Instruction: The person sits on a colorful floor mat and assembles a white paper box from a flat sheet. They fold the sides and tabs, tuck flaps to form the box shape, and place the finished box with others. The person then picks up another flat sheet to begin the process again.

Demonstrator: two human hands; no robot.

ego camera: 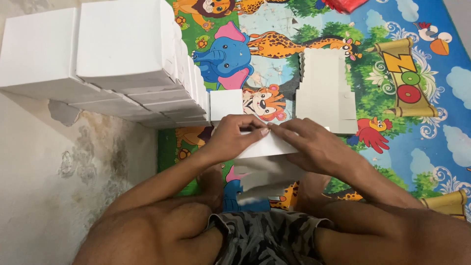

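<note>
A flat white cardboard box blank (267, 149) is held between both hands above my lap. My left hand (234, 137) grips its left side, fingers curled over the top edge. My right hand (314, 145) presses on its right side, the fingertips meeting those of the left hand at the middle. Part of the blank hangs down below the hands, blurred. A single small folded white box (225, 104) stands on the mat just beyond my left hand.
Rows of finished white boxes (122, 59) are stacked at the left against a stained wall. A pile of flat white blanks (325, 93) lies on the colourful animal-print play mat (407, 137). A red object (343, 5) sits at the top edge.
</note>
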